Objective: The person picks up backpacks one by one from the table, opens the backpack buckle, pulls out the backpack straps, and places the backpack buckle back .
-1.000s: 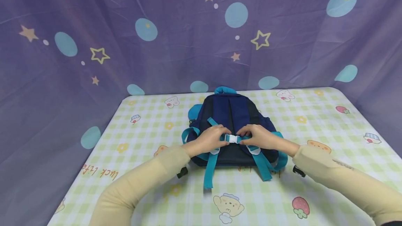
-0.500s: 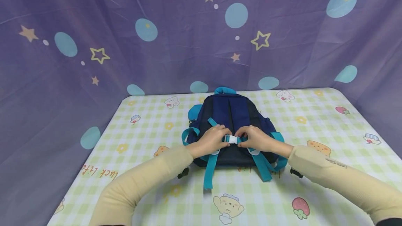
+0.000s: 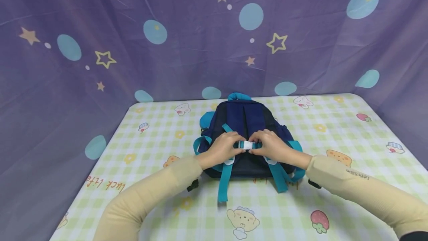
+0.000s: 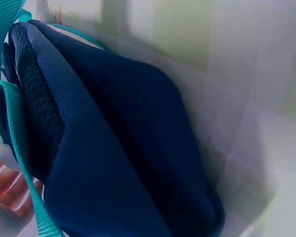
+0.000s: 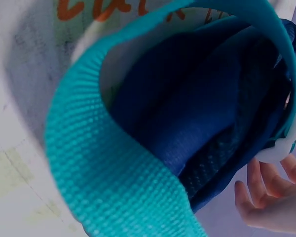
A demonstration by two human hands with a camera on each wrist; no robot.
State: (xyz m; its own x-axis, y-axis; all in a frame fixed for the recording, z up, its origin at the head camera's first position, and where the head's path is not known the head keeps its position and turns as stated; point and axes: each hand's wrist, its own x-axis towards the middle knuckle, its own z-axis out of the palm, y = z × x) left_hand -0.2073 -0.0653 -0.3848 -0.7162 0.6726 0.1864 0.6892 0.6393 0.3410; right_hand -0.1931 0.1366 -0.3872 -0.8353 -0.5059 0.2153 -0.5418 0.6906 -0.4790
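A dark blue backpack [image 3: 239, 166] with teal straps lies on the table, its shoulder-strap side up. Across its middle runs a white side-release buckle [image 3: 247, 145] on a teal strap. My left hand [image 3: 223, 148] pinches the buckle's left end where it meets the webbing. From the other side, my right hand [image 3: 272, 146] pinches the right end between thumb and fingers. Whether the buckle's halves are fully joined is too small to tell. In the left wrist view, curled fingers of the left hand [image 4: 10, 197] show beside the bag; the right wrist view shows the right hand [image 5: 271, 192] below a white strap adjuster [image 5: 278, 148].
Two loose teal strap ends [image 3: 224, 185] hang over the bag's near edge. A teal strap loop [image 3: 299, 163] bulges at its right side. The table [image 3: 160, 122] has a checked, printed cover, and a purple curtain [image 3: 187, 47] hangs behind it.
My right hand has shifted slightly left, closer to my left hand. The buckle has risen a little, and less of its white body shows between my fingers.
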